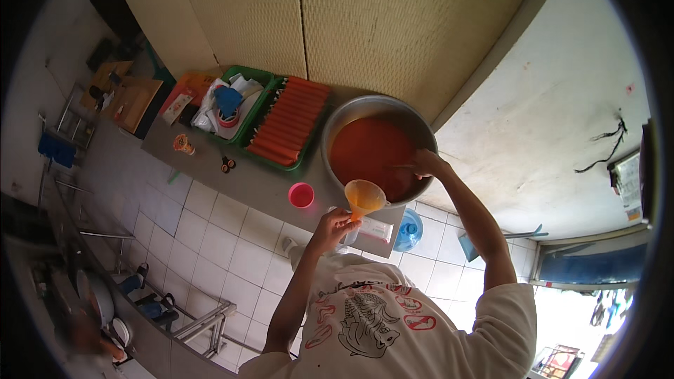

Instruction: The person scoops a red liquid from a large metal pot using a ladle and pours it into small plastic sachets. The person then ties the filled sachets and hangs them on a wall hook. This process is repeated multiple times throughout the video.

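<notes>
My left hand (334,229) grips the stem of a translucent plastic funnel (364,197), which looks orange inside. Below the stem is a clear plastic item, partly hidden, perhaps a bottle or bag. Beside the funnel, a large metal basin (337,110) contains orange-red liquid (371,147). Over the basin's right side, my right hand (429,163) is closed around a thin utensil (403,167); its far end is lost in the liquid. A pink cup (301,196) stands left of the funnel, and a white packet (375,230) lies at the table's right end.
On the metal table (263,181) are a green tray of filled orange-red tubes (287,121), another green tray (268,81) with assorted items, scissors (227,163) and a patterned cup (183,144). A blue water bottle (408,229) stands on the floor. Another person is partly visible lower left.
</notes>
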Demonstrator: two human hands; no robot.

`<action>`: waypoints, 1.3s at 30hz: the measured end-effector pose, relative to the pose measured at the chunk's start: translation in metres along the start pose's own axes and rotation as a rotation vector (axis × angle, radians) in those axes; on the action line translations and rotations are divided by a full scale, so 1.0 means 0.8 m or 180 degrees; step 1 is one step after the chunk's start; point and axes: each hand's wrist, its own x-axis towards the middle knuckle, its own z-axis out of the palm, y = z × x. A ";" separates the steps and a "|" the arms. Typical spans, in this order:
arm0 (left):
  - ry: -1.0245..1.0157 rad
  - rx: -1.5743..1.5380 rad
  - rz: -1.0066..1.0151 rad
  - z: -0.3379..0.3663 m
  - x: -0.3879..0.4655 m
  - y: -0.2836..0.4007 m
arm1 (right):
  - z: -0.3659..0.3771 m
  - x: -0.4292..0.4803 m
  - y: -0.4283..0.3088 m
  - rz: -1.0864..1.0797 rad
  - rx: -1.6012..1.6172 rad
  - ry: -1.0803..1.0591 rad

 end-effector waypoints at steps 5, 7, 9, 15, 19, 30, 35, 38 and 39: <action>-0.0053 -0.0021 -0.0077 -0.002 0.012 -0.018 | -0.016 -0.013 0.003 0.0326 0.0025 0.0656; -0.0075 0.0001 -0.0181 -0.003 0.017 -0.032 | -0.040 -0.024 0.007 0.0434 -0.0067 0.0614; -0.0054 -0.0009 -0.0093 -0.003 0.023 -0.045 | -0.073 -0.039 0.013 0.0289 -0.0209 0.0277; -0.0123 0.0017 -0.0112 0.005 0.046 -0.055 | -0.166 -0.109 0.002 0.0534 -0.0063 0.0465; -0.0185 0.0450 -0.0570 0.009 0.055 -0.044 | -0.220 -0.140 0.000 0.0349 0.0029 0.0313; -0.0065 -0.0087 -0.0175 0.002 0.078 -0.016 | -0.285 -0.270 -0.066 -0.0356 -0.0043 0.0796; -0.0199 -0.0325 -0.0030 -0.003 0.075 -0.004 | -0.245 -0.333 -0.124 -0.0370 -0.0441 0.1497; -0.0229 -0.0810 0.0140 -0.003 0.072 -0.002 | -0.227 -0.367 -0.143 -0.0350 -0.0575 0.1522; -0.0237 -0.0832 0.0205 -0.004 0.071 -0.001 | -0.222 -0.376 -0.147 -0.0339 -0.0616 0.1564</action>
